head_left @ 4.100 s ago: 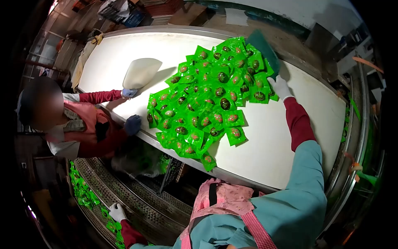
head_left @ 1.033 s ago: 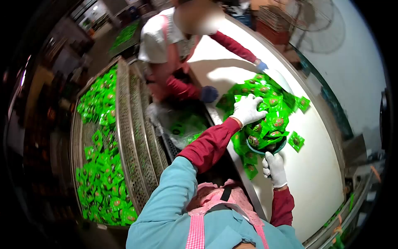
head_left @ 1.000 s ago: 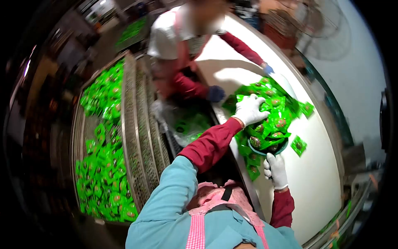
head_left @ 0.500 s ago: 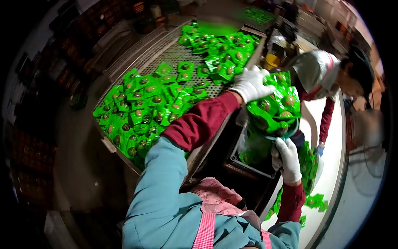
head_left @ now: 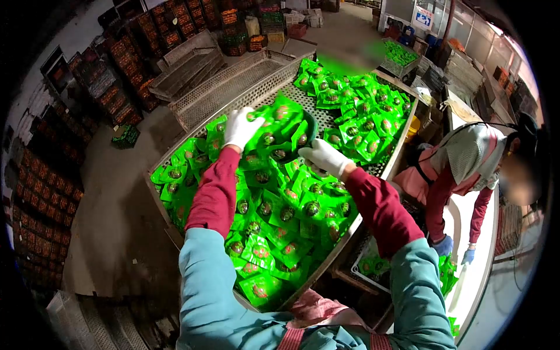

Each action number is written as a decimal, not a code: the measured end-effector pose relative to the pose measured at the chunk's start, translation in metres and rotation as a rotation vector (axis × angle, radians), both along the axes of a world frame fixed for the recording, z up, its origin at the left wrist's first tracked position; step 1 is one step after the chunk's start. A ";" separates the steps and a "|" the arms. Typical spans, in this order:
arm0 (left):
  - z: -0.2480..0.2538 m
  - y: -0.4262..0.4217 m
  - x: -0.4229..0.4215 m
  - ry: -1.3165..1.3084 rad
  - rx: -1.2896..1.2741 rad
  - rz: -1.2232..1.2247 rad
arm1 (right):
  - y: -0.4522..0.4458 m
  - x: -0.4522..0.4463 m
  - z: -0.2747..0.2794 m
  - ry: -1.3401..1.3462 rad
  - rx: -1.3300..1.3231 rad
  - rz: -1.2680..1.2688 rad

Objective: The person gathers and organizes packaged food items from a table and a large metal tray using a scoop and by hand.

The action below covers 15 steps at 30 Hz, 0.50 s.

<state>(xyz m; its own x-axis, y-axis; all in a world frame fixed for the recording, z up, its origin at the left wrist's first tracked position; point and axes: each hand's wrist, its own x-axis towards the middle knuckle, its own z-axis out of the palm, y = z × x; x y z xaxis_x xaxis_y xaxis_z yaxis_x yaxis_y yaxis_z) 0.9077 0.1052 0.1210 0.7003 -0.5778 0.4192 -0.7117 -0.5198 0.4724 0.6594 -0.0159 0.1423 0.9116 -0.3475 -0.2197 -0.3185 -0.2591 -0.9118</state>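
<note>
Left hand: fingers bent against green packets; can't tell if gripping. Packets heap the scoop: likely light, slick, contents perhaps breakable; cup gently. Scoop probably stiff; right hand closed on its near end, the surest hold. Packet-strewn perforated tray beneath.

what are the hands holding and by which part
The right hand holds the green scoop by its near end; the left hand is against the packets, its grip unclear.

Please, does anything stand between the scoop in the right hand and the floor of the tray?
Yes: other green packets cover much of the tray's floor around the scoop, and apparently beneath it. I see nothing else in between.
</note>
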 end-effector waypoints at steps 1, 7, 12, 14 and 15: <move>-0.006 0.012 0.019 0.022 0.051 0.081 | -0.006 0.023 -0.010 0.023 -0.339 0.018; -0.037 0.062 0.058 0.086 0.328 0.053 | 0.013 0.078 -0.025 -0.010 -1.039 -0.048; -0.054 0.057 0.053 -0.304 0.738 0.056 | 0.020 0.071 -0.044 -0.095 -1.114 -0.161; -0.081 0.054 0.083 -0.276 0.692 0.000 | 0.023 0.052 -0.057 -0.162 -1.158 -0.261; -0.094 0.051 0.098 -0.262 0.670 -0.029 | 0.029 0.037 -0.058 -0.133 -1.127 -0.299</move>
